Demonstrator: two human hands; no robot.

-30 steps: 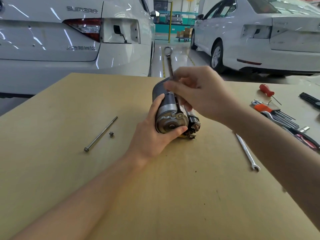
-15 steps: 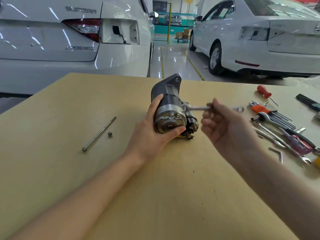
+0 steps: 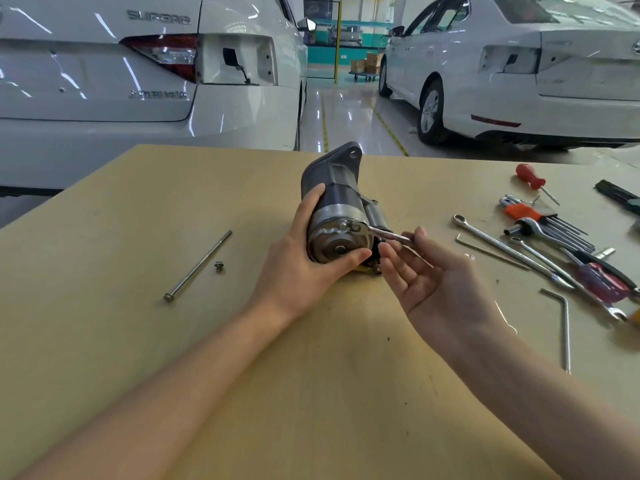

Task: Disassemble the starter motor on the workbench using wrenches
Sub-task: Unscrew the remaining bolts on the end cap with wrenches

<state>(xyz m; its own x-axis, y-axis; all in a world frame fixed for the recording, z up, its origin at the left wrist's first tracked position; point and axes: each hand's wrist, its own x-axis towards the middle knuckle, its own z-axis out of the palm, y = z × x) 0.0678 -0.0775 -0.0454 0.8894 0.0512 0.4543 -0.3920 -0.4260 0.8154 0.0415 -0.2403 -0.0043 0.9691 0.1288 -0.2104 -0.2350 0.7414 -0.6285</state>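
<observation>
White car [image 3: 138,81] behind the workbench [image 3: 104,341] reads "SUPERB" on its boot lid. On the bench, the left hand [image 3: 301,271] grips the starter motor [image 3: 337,216]; the right hand [image 3: 433,282], palm up, pinches a wrench [image 3: 384,233] seated on the end-cap bolt.

Two white cars [image 3: 145,81] [image 3: 519,71] stand on a glossy floor [image 3: 346,123] (yellow lines painted) beyond the tan workbench [image 3: 104,271].
</observation>
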